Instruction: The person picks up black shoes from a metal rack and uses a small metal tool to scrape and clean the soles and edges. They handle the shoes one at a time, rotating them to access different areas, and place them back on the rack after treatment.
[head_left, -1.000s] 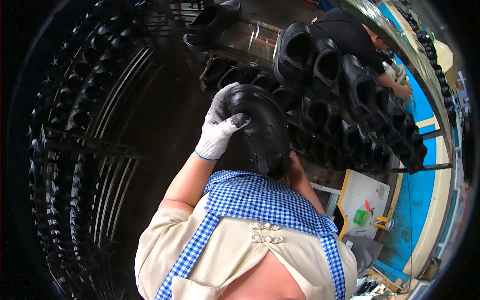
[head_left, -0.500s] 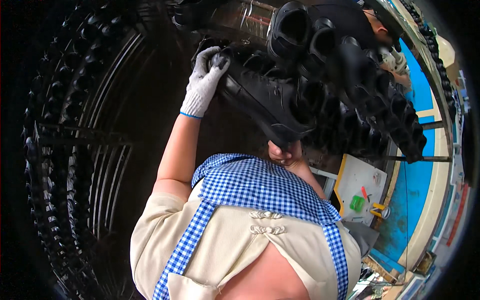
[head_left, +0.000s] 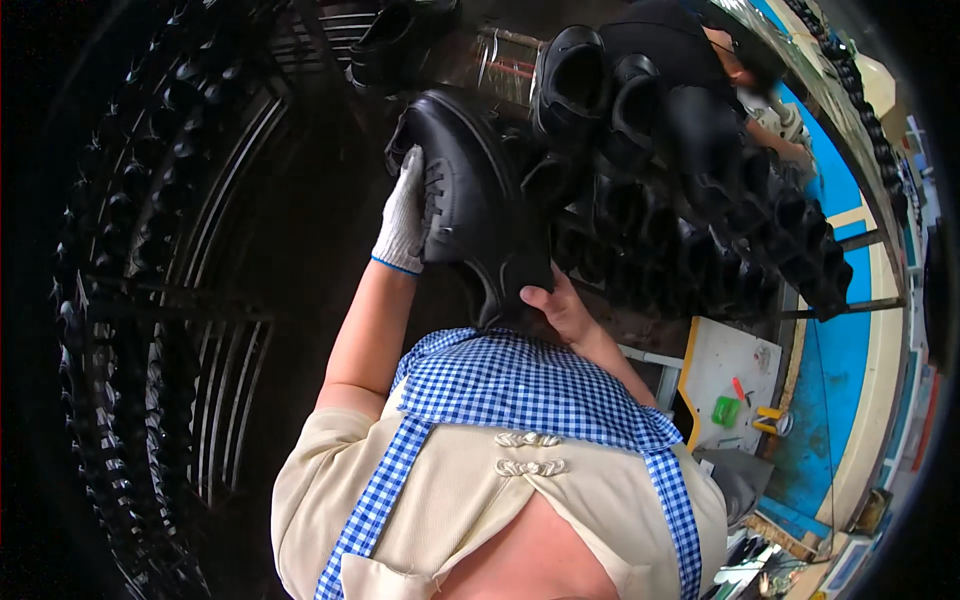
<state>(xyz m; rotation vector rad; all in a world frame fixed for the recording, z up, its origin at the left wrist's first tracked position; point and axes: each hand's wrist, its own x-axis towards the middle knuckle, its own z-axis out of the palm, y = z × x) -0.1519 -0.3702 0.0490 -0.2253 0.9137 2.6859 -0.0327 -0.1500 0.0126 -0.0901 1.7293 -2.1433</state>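
Between my two hands is a black lace-up shoe [head_left: 470, 195], turned on its side with the laces facing left and the sole edge to the right. My left hand [head_left: 404, 215], in a white knit glove with a blue cuff, supports it along the laced side near the toe; some of its fingers are hidden behind the shoe. My bare right hand [head_left: 562, 308] grips the heel end near my apron, thumb showing on the outside. Part of another black shoe seems to show behind the toe, too dark to make out.
Rows of black shoes [head_left: 575, 80] fill a rack on the right. Another shoe rack [head_left: 120, 290] stands at the left. A white work table [head_left: 735, 365] at right holds a green item and a yellow-handled tool. Another person's arm [head_left: 780, 145] reaches in beyond the right rack.
The shoe has been rolled over and swung more upright, so its laced side now faces left. My left hand has slid from the toe tip down to the laced side.
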